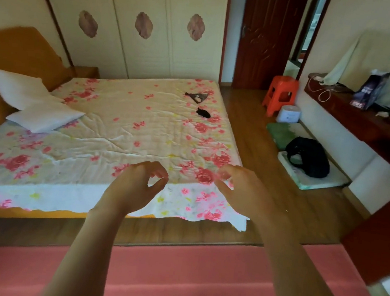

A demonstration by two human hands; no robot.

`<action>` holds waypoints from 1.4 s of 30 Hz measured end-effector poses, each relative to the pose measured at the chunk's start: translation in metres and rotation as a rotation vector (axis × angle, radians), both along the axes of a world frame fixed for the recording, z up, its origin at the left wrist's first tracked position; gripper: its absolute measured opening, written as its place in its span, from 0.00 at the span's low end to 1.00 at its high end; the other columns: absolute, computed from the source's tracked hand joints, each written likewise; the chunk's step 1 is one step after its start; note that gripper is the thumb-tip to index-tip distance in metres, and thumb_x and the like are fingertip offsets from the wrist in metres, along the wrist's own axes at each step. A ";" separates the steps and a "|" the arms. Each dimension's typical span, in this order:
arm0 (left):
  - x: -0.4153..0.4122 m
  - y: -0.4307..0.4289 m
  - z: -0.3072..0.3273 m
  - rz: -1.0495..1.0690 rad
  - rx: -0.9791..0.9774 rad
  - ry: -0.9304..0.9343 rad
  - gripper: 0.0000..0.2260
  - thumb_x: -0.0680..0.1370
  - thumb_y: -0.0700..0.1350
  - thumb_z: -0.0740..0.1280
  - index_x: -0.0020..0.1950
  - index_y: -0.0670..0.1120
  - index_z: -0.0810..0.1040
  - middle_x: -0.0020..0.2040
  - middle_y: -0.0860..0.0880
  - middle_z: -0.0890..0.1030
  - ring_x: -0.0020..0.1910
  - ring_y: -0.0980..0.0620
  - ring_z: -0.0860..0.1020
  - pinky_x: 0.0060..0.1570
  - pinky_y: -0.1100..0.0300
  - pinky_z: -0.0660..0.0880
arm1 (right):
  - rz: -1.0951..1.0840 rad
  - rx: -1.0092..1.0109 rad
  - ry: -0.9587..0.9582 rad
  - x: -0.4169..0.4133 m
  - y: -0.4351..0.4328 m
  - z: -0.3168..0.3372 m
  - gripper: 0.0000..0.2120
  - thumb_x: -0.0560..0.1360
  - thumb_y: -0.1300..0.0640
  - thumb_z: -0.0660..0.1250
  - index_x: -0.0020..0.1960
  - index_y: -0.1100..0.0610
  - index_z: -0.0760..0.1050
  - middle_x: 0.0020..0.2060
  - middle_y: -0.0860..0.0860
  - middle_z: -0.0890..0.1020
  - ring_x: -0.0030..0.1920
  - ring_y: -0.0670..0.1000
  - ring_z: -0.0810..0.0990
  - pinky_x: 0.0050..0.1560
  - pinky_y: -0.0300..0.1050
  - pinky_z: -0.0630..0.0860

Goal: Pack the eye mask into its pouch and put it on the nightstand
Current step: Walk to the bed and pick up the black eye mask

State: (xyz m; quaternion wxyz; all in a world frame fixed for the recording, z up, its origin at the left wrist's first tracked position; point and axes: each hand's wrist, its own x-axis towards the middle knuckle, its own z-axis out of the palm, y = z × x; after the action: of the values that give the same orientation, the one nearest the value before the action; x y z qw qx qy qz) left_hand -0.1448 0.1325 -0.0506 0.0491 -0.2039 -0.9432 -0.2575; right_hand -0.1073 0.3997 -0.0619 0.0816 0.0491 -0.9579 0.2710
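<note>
A small black eye mask (203, 112) lies on the floral bedspread near the bed's far right edge. Just beyond it lies a dark, flat triangular pouch (197, 96). A wooden nightstand (86, 71) stands at the far side of the bed, beside the headboard. My left hand (136, 185) hovers over the near edge of the bed with fingers loosely curled, holding nothing. Beside it my right hand (240, 189) is spread open and empty. Both hands are far from the mask and the pouch.
The bed (108, 133) carries two white pillows (34, 102) at the left. An orange stool (281, 94), a white device (287, 114) and a black bag (308, 157) on mats sit on the wooden floor at right. A dark red door (269, 37) stands behind.
</note>
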 end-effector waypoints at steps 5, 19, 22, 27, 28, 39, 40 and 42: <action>-0.074 0.059 0.007 -0.070 0.080 -0.005 0.06 0.79 0.50 0.68 0.53 0.52 0.82 0.53 0.54 0.84 0.48 0.59 0.77 0.49 0.60 0.74 | -0.099 0.049 -0.069 -0.058 0.062 0.023 0.14 0.79 0.45 0.63 0.60 0.51 0.76 0.54 0.47 0.82 0.51 0.47 0.80 0.45 0.32 0.69; -0.205 0.244 -0.014 -0.257 0.021 -0.091 0.08 0.80 0.47 0.67 0.57 0.49 0.82 0.57 0.52 0.84 0.52 0.54 0.80 0.54 0.61 0.77 | -0.292 0.014 -0.083 -0.147 0.220 -0.006 0.15 0.79 0.42 0.62 0.62 0.48 0.75 0.57 0.45 0.81 0.55 0.48 0.80 0.57 0.43 0.79; -0.228 0.297 -0.026 -0.256 -0.032 -0.129 0.08 0.80 0.47 0.67 0.57 0.51 0.81 0.57 0.52 0.84 0.50 0.55 0.80 0.53 0.60 0.78 | -0.305 -0.012 -0.080 -0.170 0.268 -0.020 0.16 0.78 0.42 0.62 0.61 0.48 0.76 0.56 0.46 0.82 0.55 0.48 0.80 0.57 0.46 0.80; -0.261 0.403 -0.030 -0.204 -0.131 -0.083 0.09 0.80 0.48 0.66 0.57 0.49 0.82 0.58 0.51 0.84 0.53 0.52 0.82 0.54 0.57 0.78 | -0.297 -0.039 -0.087 -0.203 0.371 -0.035 0.14 0.79 0.46 0.63 0.61 0.51 0.77 0.56 0.49 0.82 0.56 0.48 0.80 0.57 0.41 0.77; -0.267 0.422 -0.025 -0.180 -0.140 -0.060 0.09 0.80 0.48 0.65 0.57 0.49 0.82 0.57 0.51 0.85 0.53 0.51 0.82 0.54 0.57 0.78 | -0.290 -0.044 -0.101 -0.209 0.392 -0.032 0.14 0.80 0.47 0.63 0.61 0.52 0.77 0.56 0.49 0.82 0.56 0.48 0.80 0.56 0.40 0.75; -0.343 0.520 -0.014 -0.037 -0.214 -0.154 0.08 0.80 0.49 0.66 0.55 0.50 0.81 0.55 0.52 0.85 0.53 0.52 0.82 0.56 0.54 0.79 | -0.127 -0.039 -0.133 -0.326 0.498 -0.030 0.13 0.78 0.41 0.62 0.58 0.45 0.76 0.54 0.44 0.82 0.52 0.45 0.81 0.54 0.44 0.80; -0.353 0.520 -0.017 -0.005 -0.223 -0.154 0.08 0.80 0.49 0.66 0.56 0.50 0.81 0.55 0.52 0.85 0.53 0.52 0.82 0.57 0.53 0.78 | -0.103 -0.022 -0.171 -0.338 0.501 -0.034 0.14 0.78 0.41 0.63 0.59 0.46 0.76 0.55 0.45 0.82 0.53 0.46 0.81 0.55 0.45 0.80; -0.377 0.522 -0.025 0.044 -0.231 -0.135 0.08 0.79 0.49 0.66 0.56 0.50 0.81 0.55 0.52 0.85 0.53 0.52 0.82 0.59 0.51 0.78 | -0.070 0.010 -0.217 -0.367 0.507 -0.039 0.14 0.78 0.44 0.63 0.61 0.49 0.76 0.57 0.47 0.81 0.55 0.48 0.80 0.56 0.43 0.77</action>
State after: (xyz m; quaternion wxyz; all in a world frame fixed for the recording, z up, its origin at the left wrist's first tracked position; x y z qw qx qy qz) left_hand -0.5217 0.6548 -0.0751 -0.0329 -0.1699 -0.9719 -0.1593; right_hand -0.4743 0.9072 -0.1006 -0.0136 -0.0138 -0.9636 0.2667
